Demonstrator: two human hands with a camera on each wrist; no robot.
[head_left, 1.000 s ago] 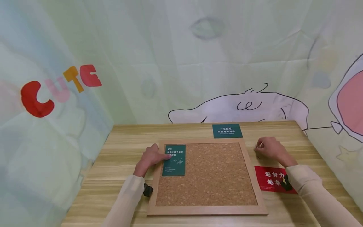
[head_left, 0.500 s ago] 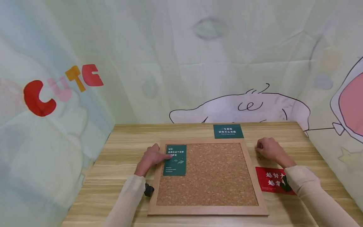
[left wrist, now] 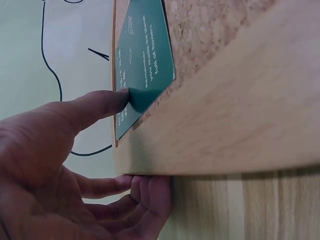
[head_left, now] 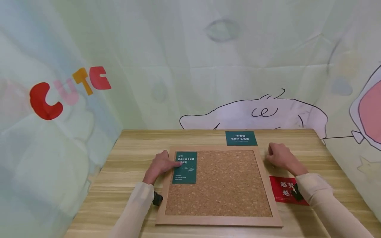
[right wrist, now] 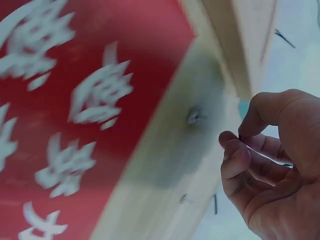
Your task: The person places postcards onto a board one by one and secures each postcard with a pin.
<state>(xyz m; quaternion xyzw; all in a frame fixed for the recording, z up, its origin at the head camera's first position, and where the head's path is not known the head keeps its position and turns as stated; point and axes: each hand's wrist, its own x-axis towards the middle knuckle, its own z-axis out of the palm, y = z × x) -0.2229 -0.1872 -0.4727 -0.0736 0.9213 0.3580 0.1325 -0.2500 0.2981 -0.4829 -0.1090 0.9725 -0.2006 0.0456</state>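
My left hand (head_left: 160, 163) holds the left edge of a wood-framed cork board (head_left: 229, 188). Its thumb presses on a green card (head_left: 189, 177) lying at the board's upper left, while the fingers bend against the outside of the frame, as the left wrist view shows. Just right of the board is my right hand (head_left: 282, 156), low over the table. In the right wrist view its thumb and forefinger pinch a tiny dark pin tip (right wrist: 240, 137), the rest hidden by the fingers. Small clear pushpins (right wrist: 194, 115) lie on the table beneath it.
A second green card (head_left: 241, 138) lies behind the board near its far right corner. A red card (head_left: 278, 191) with white characters sits right of the board, partly under the right forearm. A printed curtain (head_left: 166, 66) hangs behind the wooden table (head_left: 119, 175).
My right hand has moved a little left, closer to the board's right edge, with its fingers drawn together. The left hand keeps its hold on board and card. The whole view shifts slightly.
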